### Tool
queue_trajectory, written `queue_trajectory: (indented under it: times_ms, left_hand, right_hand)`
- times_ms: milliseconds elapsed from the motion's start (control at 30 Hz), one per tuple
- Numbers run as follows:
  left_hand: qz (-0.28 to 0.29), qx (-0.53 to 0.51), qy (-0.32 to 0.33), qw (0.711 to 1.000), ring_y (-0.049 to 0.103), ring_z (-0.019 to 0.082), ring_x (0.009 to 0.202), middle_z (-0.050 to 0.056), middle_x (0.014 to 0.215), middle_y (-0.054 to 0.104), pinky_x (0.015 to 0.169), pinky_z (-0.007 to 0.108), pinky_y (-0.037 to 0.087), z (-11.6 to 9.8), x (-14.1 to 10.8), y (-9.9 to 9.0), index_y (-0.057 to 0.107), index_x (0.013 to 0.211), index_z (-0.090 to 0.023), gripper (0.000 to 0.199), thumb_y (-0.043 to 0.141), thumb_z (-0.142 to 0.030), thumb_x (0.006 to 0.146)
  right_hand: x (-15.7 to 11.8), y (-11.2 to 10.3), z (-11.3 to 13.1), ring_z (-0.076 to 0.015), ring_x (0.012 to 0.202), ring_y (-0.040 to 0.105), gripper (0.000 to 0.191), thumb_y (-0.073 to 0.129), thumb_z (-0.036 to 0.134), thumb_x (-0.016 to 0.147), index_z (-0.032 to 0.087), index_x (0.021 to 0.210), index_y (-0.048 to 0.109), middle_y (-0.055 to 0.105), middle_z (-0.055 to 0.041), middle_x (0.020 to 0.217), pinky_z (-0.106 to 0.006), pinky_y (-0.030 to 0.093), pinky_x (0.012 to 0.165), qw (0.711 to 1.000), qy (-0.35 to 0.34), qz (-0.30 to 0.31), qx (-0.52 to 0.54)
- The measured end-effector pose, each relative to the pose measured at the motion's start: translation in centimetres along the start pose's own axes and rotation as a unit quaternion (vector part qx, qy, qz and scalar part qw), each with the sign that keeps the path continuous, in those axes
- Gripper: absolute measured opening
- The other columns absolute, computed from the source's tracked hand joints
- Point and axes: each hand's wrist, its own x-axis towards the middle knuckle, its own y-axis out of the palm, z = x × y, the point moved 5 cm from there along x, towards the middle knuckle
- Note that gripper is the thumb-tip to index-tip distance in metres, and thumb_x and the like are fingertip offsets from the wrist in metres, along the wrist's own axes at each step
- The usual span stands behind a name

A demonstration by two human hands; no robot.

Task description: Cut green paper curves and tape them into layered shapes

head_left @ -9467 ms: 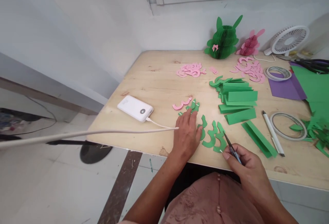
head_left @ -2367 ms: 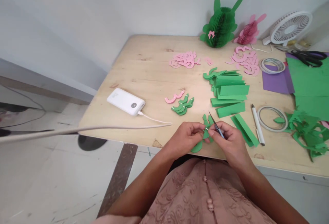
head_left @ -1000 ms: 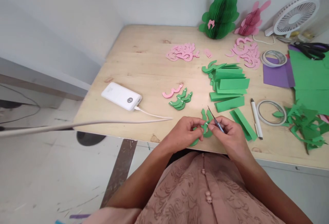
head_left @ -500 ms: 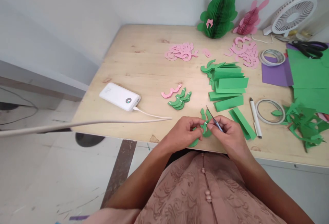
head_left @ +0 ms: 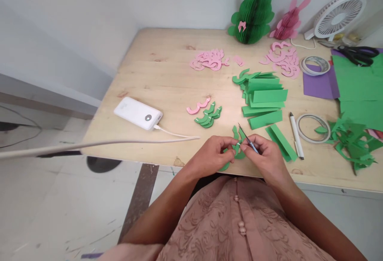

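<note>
Close to the table's front edge, my left hand (head_left: 214,155) pinches a wavy green paper cutout (head_left: 235,132) that has a small white strip on it. My right hand (head_left: 263,153) holds a slim, pointed tool (head_left: 250,143) with a blue grip and a dark tip that points up and left. Its fingertips meet the cutout beside my left fingers. More green paper lies partly hidden under both hands. Just beyond them sit a small stack of scalloped green cutouts (head_left: 208,117) with white strips and one pink cutout (head_left: 198,106).
Folded green paper strips (head_left: 266,99) lie ahead to the right, with a white marker (head_left: 296,137) and tape roll (head_left: 313,128). A white power bank (head_left: 138,113) and its cable are on the left. Green and pink paper rabbits (head_left: 254,15) and a fan (head_left: 339,16) stand at the back.
The whole view has shifted slightly. Both hands keep nearly the same pose on the green cutout, and the pointed tool stays in the right hand.
</note>
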Motion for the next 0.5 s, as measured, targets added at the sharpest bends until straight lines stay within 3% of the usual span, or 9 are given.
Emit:
queue_trajectory:
  times_ms: [500]
  left_hand:
    - [0.015, 0.013, 0.007, 1.000, 0.047, 0.010, 0.060, -0.001, 0.067, 0.056, 0.055, 0.020, 0.035, 0.14, -0.22, 0.18, 0.069, 0.101, -0.012, 0.029, 0.050, -0.019, 0.080]
  right_hand:
    - [-0.31, 0.17, -0.19, -0.0117, 0.057, 0.047, 0.012, 0.061, 0.030, 0.074, 0.020, 0.068, 0.058, 0.053, 0.0030, 0.060, -0.023, 0.037, 0.053, 1.000, 0.007, 0.009, 0.008]
